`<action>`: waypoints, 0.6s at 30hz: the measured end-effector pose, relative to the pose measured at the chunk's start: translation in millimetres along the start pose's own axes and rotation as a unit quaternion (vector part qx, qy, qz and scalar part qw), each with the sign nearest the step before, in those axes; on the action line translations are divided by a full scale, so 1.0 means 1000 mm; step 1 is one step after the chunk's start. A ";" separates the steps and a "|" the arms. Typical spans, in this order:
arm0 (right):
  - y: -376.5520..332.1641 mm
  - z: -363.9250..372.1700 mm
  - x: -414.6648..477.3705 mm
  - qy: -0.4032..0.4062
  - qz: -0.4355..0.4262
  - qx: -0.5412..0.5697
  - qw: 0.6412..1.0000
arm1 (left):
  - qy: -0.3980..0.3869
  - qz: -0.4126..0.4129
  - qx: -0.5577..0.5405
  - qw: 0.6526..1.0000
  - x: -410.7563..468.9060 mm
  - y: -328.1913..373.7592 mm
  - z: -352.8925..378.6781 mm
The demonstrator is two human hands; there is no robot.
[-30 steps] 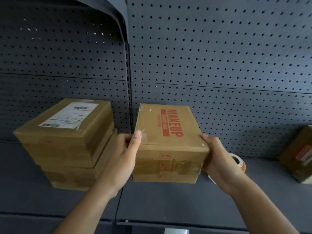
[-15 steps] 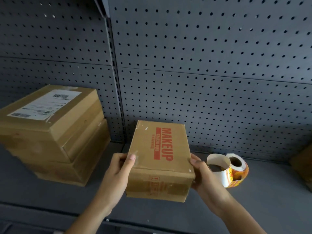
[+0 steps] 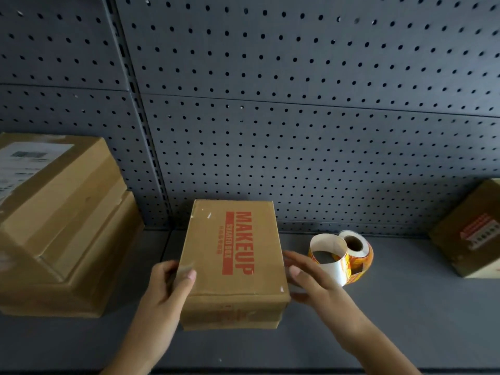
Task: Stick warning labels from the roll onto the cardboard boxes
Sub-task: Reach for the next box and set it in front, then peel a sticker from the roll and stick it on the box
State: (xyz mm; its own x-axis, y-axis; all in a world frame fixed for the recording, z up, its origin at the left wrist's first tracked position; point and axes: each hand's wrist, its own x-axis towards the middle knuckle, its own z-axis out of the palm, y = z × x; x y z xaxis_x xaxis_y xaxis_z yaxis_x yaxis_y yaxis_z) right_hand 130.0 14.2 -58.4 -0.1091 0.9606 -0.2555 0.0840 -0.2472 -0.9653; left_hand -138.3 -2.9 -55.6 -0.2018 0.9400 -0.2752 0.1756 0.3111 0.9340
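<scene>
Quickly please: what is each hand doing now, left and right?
Left hand: grips the MAKEUP box at its left side, thumb on top.
Right hand: open, fingers straight beside the box's right side; contact unclear.

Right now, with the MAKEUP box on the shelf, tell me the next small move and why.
Probably move the right hand to the label roll and pinch its loose strip end. The MAKEUP box rests on the shelf with the left hand holding its left edge, the right hand is open just beside the roll, and the box top shows no warning label.
</scene>
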 end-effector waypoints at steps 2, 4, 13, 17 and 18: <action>-0.008 -0.015 -0.006 0.099 -0.057 -0.057 0.992 | 0.008 0.022 0.002 1.000 -0.002 -0.001 -0.001; -0.015 -0.037 -0.010 0.211 -0.092 -0.145 0.962 | 0.030 0.061 0.030 0.997 -0.004 -0.001 -0.004; 0.003 -0.075 0.009 0.265 0.072 -0.384 0.881 | 0.046 0.304 0.215 0.927 -0.006 0.022 -0.001; 0.006 -0.069 0.016 0.275 0.063 -0.374 0.884 | 0.001 0.362 0.244 0.900 -0.002 0.040 0.012; 0.005 -0.068 0.016 0.285 0.056 -0.370 0.882 | -0.015 0.369 0.244 0.897 -0.001 0.045 0.016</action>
State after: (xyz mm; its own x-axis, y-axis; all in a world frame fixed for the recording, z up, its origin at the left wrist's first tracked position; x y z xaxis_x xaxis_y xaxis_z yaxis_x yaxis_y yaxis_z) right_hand 195.9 36.9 -63.4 0.4396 0.8951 -0.0748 0.7091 -0.3970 -0.5827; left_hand -114.5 12.3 -17.5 0.1675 0.9158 0.3651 0.6525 -0.3806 0.6553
